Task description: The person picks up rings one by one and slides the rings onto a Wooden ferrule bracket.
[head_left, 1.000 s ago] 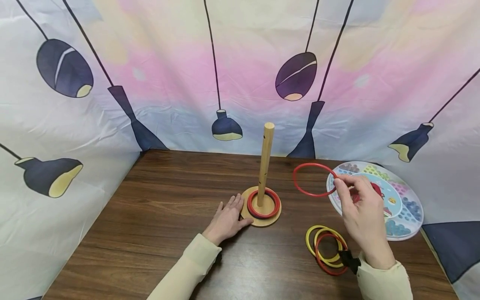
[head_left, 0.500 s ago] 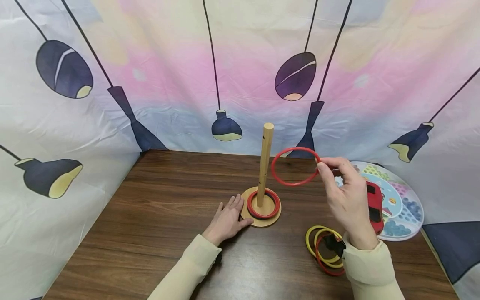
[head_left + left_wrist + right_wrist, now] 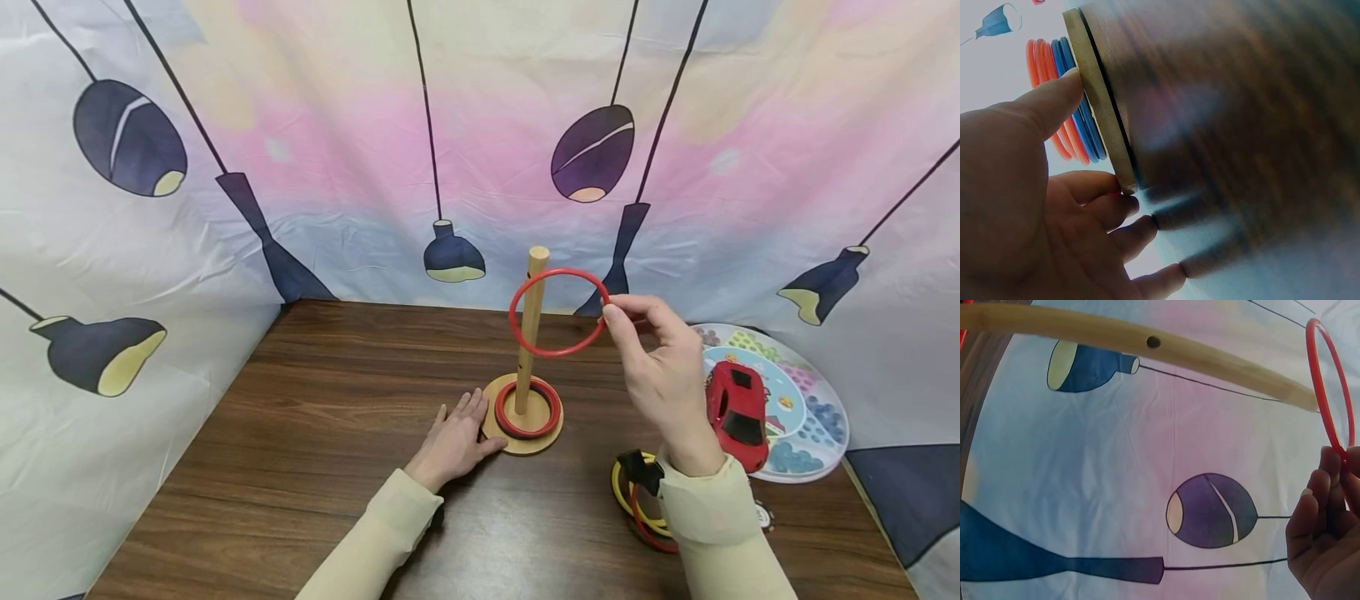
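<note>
Left hand (image 3: 450, 442), fingers loosely spread, touches round wooden base (image 3: 527, 447). Wooden peg (image 3: 533, 307) right of it, long axis upright. Red ring (image 3: 557, 353) seems just above peg tip, not around it; right hand (image 3: 663, 375), nearer tip, pinches ring's right edge.

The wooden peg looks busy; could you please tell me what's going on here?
A person's right hand pinches a red ring near the top of the wooden peg. The left hand rests against the peg's round base, which bears red and blue rings. Yellow and red rings lie on the table.
</note>
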`<state>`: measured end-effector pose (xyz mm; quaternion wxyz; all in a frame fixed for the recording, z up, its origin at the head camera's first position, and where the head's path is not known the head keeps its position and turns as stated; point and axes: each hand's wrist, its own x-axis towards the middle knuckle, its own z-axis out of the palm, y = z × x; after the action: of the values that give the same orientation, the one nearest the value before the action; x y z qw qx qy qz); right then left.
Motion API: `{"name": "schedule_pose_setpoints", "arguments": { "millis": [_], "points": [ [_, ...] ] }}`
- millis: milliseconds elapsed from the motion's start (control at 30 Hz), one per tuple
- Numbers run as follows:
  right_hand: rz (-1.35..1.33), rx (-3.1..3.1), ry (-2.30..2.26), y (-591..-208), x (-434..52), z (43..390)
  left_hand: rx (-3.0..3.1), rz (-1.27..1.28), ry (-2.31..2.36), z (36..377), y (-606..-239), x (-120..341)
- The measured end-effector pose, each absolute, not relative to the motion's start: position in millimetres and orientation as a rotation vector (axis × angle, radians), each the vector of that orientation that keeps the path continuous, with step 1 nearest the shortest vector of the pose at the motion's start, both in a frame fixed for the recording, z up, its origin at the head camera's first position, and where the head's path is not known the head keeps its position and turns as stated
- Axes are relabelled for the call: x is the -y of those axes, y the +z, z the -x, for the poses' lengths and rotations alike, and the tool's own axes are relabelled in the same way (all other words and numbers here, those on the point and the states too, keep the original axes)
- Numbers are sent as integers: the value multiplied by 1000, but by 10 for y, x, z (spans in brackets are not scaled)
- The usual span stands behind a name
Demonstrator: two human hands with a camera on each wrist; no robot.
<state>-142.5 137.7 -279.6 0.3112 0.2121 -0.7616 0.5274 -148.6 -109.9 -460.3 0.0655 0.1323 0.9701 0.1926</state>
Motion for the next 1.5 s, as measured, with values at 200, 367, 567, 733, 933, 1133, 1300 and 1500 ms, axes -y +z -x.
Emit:
{"name": "schedule_pose_setpoints", "arguments": {
  "millis": [200,367,567,733,933,1133,1300,1500],
  "points": [
    [-523,2010,1456,-2715,-1278,1466,-2930,-402,574,1485,-4608,1106],
    [-507,1987,1567,-2742,-1251,1566,-2929,-402,578,1481,-4608,1111],
    [-491,2000,1651,-2666,-1183,1550,-2919,-391,590,1476,-4626,1105],
    [-493,2016,1695,-2603,-1135,1537,-2922,-393,591,1480,-4622,1103],
    [-484,2045,1769,-2816,-1177,1729,-2921,-400,592,1483,-4609,1103],
    [-458,2135,1759,-2968,-1186,1834,-2925,-405,586,1484,-4612,1104],
    [-450,2233,1727,-3087,-1183,1860,-2927,-408,587,1484,-4607,1109],
    [-378,2402,1635,-3322,-1162,1871,-2919,-405,594,1485,-4604,1115]
  ]
}}
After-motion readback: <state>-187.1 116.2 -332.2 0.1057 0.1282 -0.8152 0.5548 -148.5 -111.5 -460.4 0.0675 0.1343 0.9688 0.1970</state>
